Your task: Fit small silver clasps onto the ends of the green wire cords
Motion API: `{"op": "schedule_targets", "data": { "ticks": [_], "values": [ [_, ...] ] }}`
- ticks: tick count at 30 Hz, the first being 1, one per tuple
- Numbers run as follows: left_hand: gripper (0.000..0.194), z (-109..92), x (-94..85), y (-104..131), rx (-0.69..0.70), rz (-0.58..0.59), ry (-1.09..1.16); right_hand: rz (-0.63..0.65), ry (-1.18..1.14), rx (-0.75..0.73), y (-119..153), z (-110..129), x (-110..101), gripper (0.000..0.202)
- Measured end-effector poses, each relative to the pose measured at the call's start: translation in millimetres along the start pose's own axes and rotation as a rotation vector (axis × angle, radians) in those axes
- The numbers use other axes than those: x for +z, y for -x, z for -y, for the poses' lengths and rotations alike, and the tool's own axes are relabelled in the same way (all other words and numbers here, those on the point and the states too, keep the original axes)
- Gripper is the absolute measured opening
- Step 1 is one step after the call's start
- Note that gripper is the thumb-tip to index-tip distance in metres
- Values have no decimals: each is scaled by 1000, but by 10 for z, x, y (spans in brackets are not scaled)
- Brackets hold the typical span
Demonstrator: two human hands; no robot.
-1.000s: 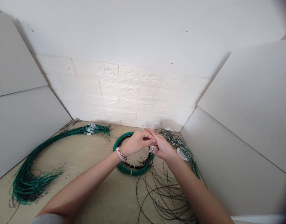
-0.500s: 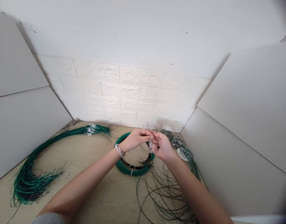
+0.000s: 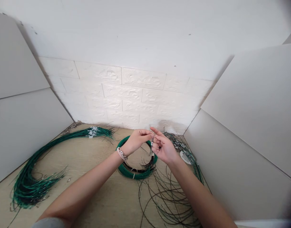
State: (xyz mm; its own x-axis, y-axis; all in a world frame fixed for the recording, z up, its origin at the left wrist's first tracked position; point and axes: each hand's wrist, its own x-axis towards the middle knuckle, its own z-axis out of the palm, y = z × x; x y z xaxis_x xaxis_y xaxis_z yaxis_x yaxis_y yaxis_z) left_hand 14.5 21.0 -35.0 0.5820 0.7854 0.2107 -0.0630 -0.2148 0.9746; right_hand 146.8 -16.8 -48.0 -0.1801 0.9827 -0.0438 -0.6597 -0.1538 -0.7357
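Note:
My left hand (image 3: 136, 141), with a bracelet at its wrist, is closed in a pinch, thumb against fingers. Facing it, my right hand (image 3: 166, 148) is closed too, its index finger raised and the others curled. Their fingertips meet on a thin dark cord (image 3: 150, 149) with a small white bead-like piece on it; its upper end is hidden by the fingers. Below and behind both hands lies a round coil of green cord (image 3: 126, 172), bound with light ties and with black strands inside its ring.
A green cord bundle (image 3: 38, 155) with white bead-like pieces curves along the left. On the right lie another beaded bundle (image 3: 191, 158), a white disc (image 3: 185, 157) and loose dark strands (image 3: 170, 193). White panels (image 3: 242, 142) and a brick-patterned wall (image 3: 131, 95) enclose the tabletop (image 3: 100, 196).
My right index finger has lifted and straightened. The left fingers have shifted slightly at the cord, and the white piece sits a little higher and further left. The bundles have stayed put.

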Motion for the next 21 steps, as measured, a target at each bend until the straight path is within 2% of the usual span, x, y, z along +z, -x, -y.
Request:
{"op": "schedule_targets", "data": {
  "ticks": [5,9,15,21],
  "values": [
    [23,-11,41,13,-18,-72,36,-8,33,-37,12,-4,17,36],
    [23,11,74,10,21,-88,13,-10,28,-57,11,-16,19,32],
    [19,30,54,7,96,-127,-195,-15,60,-52,-16,-30,-17,33],
    [16,71,14,-3,132,-105,-386,-72,274,-5,-10,27,-30,42]
  ]
}}
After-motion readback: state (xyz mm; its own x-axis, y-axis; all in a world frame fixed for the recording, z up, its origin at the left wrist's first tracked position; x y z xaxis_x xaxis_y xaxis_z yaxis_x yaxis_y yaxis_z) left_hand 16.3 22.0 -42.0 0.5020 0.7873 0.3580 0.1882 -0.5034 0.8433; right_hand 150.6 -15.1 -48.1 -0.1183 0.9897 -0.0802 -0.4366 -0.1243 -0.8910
